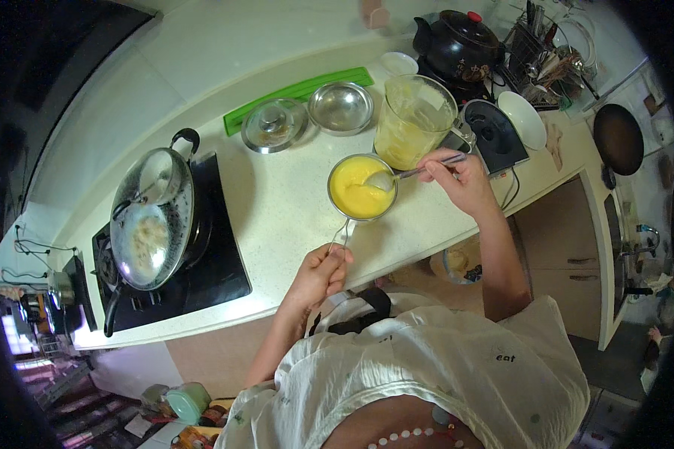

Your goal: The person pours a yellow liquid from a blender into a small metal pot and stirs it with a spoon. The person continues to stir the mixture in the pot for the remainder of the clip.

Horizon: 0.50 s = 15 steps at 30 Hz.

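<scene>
The pale counter stretched across in front of me. On it the big clear jug, smeared yellow inside, stood just beside the small metal pot, which held a yellow liquid. My right hand pinched a metal spoon, its bowl dipped into the yellow. My left hand was closed around the pot's wire handle.

Left hand in a fist, right hand pinched, forearms bare.
</scene>
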Tool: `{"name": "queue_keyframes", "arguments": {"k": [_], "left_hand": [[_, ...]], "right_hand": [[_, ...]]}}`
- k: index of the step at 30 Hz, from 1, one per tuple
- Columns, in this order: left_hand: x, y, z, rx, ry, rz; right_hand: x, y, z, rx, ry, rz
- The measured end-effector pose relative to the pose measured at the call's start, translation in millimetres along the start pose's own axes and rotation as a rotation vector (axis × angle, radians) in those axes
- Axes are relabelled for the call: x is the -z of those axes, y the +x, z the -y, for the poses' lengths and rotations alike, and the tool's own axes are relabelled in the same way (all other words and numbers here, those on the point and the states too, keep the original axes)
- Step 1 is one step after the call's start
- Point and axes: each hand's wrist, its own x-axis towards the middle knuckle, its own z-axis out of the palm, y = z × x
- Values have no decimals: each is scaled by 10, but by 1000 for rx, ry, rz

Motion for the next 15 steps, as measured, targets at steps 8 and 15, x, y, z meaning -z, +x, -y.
{"name": "queue_keyframes", "arguments": {"k": [8, 15], "left_hand": [[33, 41, 62, -17, -70, 19], [52, 54, 74, -1, -72, 21]], "right_hand": [[-60, 54, 3, -31, 12, -96], [-259, 86, -20, 84, 23, -105]]}}
